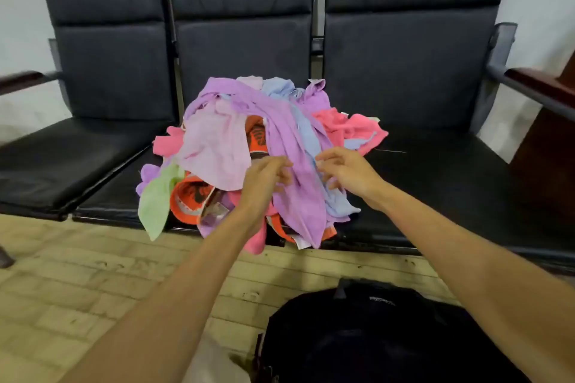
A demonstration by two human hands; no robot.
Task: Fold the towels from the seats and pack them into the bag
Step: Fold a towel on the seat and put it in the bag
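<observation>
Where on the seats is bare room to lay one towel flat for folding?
The left seat is bare, bordered by its armrest and the towel pile. The right seat is bare past the pink towel. The middle seat is crowded: the pile covers it and hangs over its front edge, with both hands on it.

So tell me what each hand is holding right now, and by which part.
Both the left hand and the right hand reach at the long purple cloth towel atop the pile, fingers loosely curled at its middle. The blur hides whether either actually grips it.

Soft terry-cloth towels [264,146] on glossy black leather-like seats [435,171], matt fabric bag [373,336].
</observation>
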